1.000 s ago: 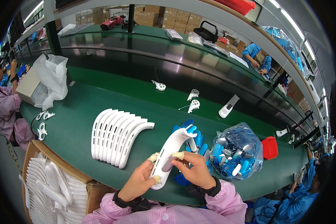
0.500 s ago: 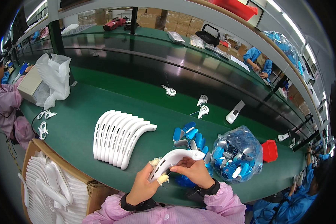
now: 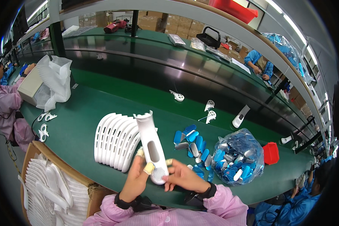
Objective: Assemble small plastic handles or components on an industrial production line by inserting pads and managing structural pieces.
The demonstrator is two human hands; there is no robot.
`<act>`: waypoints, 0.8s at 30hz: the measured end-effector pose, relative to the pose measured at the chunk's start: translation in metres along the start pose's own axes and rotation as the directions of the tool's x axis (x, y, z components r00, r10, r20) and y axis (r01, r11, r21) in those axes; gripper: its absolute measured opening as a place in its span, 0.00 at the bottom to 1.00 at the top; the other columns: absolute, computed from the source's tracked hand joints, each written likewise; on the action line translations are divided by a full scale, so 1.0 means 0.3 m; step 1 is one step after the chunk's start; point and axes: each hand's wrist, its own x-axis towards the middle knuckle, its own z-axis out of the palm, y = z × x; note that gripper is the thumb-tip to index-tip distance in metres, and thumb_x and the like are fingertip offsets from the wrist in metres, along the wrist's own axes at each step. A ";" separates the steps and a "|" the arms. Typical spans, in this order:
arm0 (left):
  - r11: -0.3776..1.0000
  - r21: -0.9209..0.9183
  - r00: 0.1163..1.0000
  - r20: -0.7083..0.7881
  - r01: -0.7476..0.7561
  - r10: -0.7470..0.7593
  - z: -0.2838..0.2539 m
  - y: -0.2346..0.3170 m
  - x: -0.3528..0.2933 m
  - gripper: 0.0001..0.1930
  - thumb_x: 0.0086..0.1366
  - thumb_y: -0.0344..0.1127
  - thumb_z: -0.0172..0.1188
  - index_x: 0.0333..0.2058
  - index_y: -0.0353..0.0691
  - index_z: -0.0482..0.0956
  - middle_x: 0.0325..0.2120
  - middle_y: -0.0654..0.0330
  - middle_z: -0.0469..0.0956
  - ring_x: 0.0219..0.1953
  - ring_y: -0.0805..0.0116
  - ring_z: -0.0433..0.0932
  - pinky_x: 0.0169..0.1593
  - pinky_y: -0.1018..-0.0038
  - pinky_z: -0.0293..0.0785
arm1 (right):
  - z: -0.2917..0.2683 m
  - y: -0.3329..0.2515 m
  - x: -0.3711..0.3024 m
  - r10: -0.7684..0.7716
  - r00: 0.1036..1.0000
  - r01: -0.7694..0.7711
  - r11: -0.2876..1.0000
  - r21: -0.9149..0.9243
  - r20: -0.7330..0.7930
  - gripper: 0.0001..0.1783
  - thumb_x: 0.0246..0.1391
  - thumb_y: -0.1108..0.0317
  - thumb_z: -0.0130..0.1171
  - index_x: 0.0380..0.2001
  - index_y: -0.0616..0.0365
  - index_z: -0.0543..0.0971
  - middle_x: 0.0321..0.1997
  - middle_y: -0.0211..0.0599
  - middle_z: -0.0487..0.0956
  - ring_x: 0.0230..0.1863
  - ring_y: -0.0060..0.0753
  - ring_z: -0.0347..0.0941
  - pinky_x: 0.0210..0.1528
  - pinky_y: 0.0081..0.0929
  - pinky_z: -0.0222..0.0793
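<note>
A white curved plastic housing stands tilted in front of me, with an oval opening along its middle and a dotted, perforated patch at its rounded near end. My left hand grips its left side, thumb on the front edge; pale yellow covers wrap some fingertips. Fingers of my right hand close on the right side of the perforated end. Just left lies a row of similar white curved housings, set side by side. To the right are loose oval plates, blue and silver.
A clear bag of blue and silver oval plates sits right, beside a red bin. An open carton of white parts stands at lower left. Small white wheel-like parts lie on the green belt. Co-workers sit at left, far right and across.
The housing has been turned from lying sideways to standing lengthwise, its perforated end toward me. My right hand has shifted lower along it. Small parts on the belt have moved slightly right.
</note>
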 end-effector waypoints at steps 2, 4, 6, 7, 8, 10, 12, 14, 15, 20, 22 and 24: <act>0.640 0.726 0.945 0.037 -0.249 0.326 -0.086 0.033 0.012 0.27 0.61 0.28 0.54 0.59 0.33 0.59 0.56 0.50 0.62 0.59 0.58 0.62 0.61 0.66 0.55 | -0.041 -0.052 0.034 -0.019 0.998 0.021 0.999 0.033 -0.055 0.22 0.59 0.68 0.53 0.54 0.60 0.61 0.33 0.34 0.77 0.23 0.21 0.75 0.24 0.15 0.72; 0.304 0.952 0.883 -0.152 0.011 0.444 -0.157 0.051 0.012 0.28 0.59 0.32 0.57 0.57 0.31 0.61 0.56 0.42 0.60 0.59 0.45 0.57 0.62 0.58 0.51 | -0.125 -0.077 0.080 -0.034 0.989 0.041 0.998 0.042 -0.146 0.21 0.59 0.68 0.53 0.53 0.62 0.63 0.31 0.33 0.77 0.21 0.21 0.74 0.23 0.17 0.73; 0.179 0.971 0.845 -0.225 0.156 0.486 -0.238 0.051 0.028 0.29 0.58 0.34 0.58 0.57 0.30 0.59 0.55 0.39 0.59 0.59 0.40 0.54 0.62 0.53 0.49 | -0.247 -0.086 0.143 -0.053 0.977 0.068 0.995 0.070 -0.206 0.20 0.59 0.69 0.52 0.53 0.64 0.64 0.33 0.34 0.77 0.23 0.23 0.76 0.24 0.18 0.73; 0.187 0.968 0.828 -0.239 0.165 0.508 -0.282 0.040 0.038 0.29 0.58 0.34 0.58 0.56 0.28 0.59 0.54 0.39 0.61 0.58 0.40 0.56 0.61 0.54 0.52 | -0.298 -0.093 0.175 -0.078 0.972 0.105 0.989 0.108 -0.223 0.20 0.59 0.70 0.51 0.53 0.65 0.63 0.35 0.36 0.77 0.26 0.24 0.77 0.24 0.18 0.74; 0.193 0.964 0.811 -0.258 0.181 0.525 -0.313 0.031 0.040 0.29 0.58 0.33 0.57 0.55 0.27 0.60 0.52 0.39 0.62 0.56 0.41 0.58 0.59 0.55 0.54 | -0.332 -0.094 0.215 -0.162 0.937 0.214 0.966 0.144 -0.310 0.20 0.59 0.71 0.50 0.53 0.66 0.63 0.40 0.39 0.76 0.33 0.28 0.77 0.28 0.20 0.75; 0.348 0.928 0.852 -0.289 0.136 0.437 -0.334 0.047 0.046 0.29 0.58 0.33 0.58 0.55 0.26 0.60 0.50 0.40 0.63 0.53 0.41 0.61 0.57 0.57 0.57 | -0.369 -0.113 0.252 -0.274 0.833 0.349 0.935 0.071 -0.481 0.22 0.59 0.72 0.48 0.55 0.68 0.61 0.51 0.44 0.71 0.50 0.40 0.74 0.41 0.27 0.76; 0.498 0.862 0.890 -0.300 0.098 0.344 -0.335 0.048 0.049 0.28 0.57 0.32 0.58 0.54 0.26 0.59 0.47 0.40 0.65 0.51 0.42 0.63 0.55 0.58 0.59 | -0.366 -0.101 0.244 -0.290 0.783 0.283 0.954 -0.099 -0.550 0.21 0.58 0.73 0.49 0.54 0.67 0.64 0.52 0.43 0.71 0.55 0.41 0.68 0.45 0.31 0.74; 0.390 0.918 0.888 -0.238 0.073 0.393 -0.330 0.039 0.052 0.28 0.57 0.31 0.58 0.54 0.25 0.60 0.44 0.41 0.66 0.47 0.43 0.65 0.52 0.60 0.62 | -0.375 -0.089 0.187 -0.317 0.791 0.231 0.947 -0.223 -0.524 0.19 0.56 0.74 0.51 0.52 0.65 0.68 0.52 0.43 0.71 0.57 0.42 0.67 0.45 0.32 0.73; 0.387 0.919 0.889 -0.240 0.079 0.390 -0.324 0.043 0.046 0.28 0.57 0.31 0.58 0.54 0.25 0.60 0.44 0.41 0.66 0.47 0.43 0.65 0.52 0.60 0.62 | -0.365 -0.092 0.147 -0.389 0.862 0.179 0.833 -0.524 -0.324 0.17 0.53 0.74 0.54 0.48 0.63 0.72 0.50 0.42 0.71 0.55 0.42 0.66 0.46 0.33 0.71; 0.425 0.903 0.928 -0.211 0.064 0.308 -0.247 0.055 0.021 0.28 0.56 0.31 0.58 0.53 0.24 0.60 0.43 0.41 0.66 0.46 0.42 0.66 0.51 0.60 0.62 | -0.263 -0.028 -0.014 -0.237 0.959 0.196 0.158 -0.968 0.156 0.12 0.43 0.71 0.62 0.35 0.58 0.80 0.42 0.40 0.72 0.47 0.43 0.67 0.49 0.35 0.64; 0.417 0.908 0.934 -0.191 0.051 0.302 -0.236 0.046 0.015 0.28 0.57 0.31 0.58 0.53 0.24 0.60 0.43 0.41 0.66 0.46 0.42 0.66 0.51 0.60 0.62 | -0.232 -0.011 -0.041 -0.195 0.979 0.087 0.131 -0.988 0.060 0.10 0.42 0.69 0.64 0.31 0.58 0.79 0.37 0.40 0.71 0.44 0.42 0.66 0.47 0.34 0.63; 0.369 0.929 0.923 -0.150 0.009 0.355 -0.231 0.038 0.016 0.27 0.58 0.30 0.57 0.54 0.26 0.60 0.47 0.42 0.65 0.49 0.45 0.66 0.53 0.62 0.62 | -0.245 0.002 -0.050 -0.211 0.974 0.109 0.132 -0.985 0.080 0.09 0.42 0.69 0.64 0.29 0.59 0.79 0.36 0.40 0.71 0.43 0.42 0.67 0.46 0.34 0.63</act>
